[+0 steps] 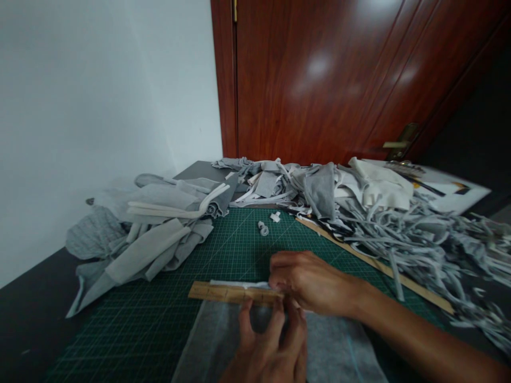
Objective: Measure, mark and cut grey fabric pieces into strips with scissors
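A grey piece of fabric (327,346) lies flat on the green cutting mat, with faint light blue lines on it. Across its far edge rests a wooden ruler (211,291). My left hand (271,346) presses on the ruler's near edge with its fingertips spread apart. At the ruler's right part, my right hand (305,279) is closed, knuckles up, and touches the far side of the ruler. What its fingers hold is hidden. Just beyond the ruler runs a narrow pale fabric strip (231,283), reaching to my right hand.
Folded grey fabric pieces (151,239) lie on the left of the cutting mat (231,239). Small fabric scraps (262,229) sit beyond my hands. A long wooden strip (379,263) slants along the right, beside heaped grey fabric strips (399,229). A wall and a wooden door (311,96) stand behind.
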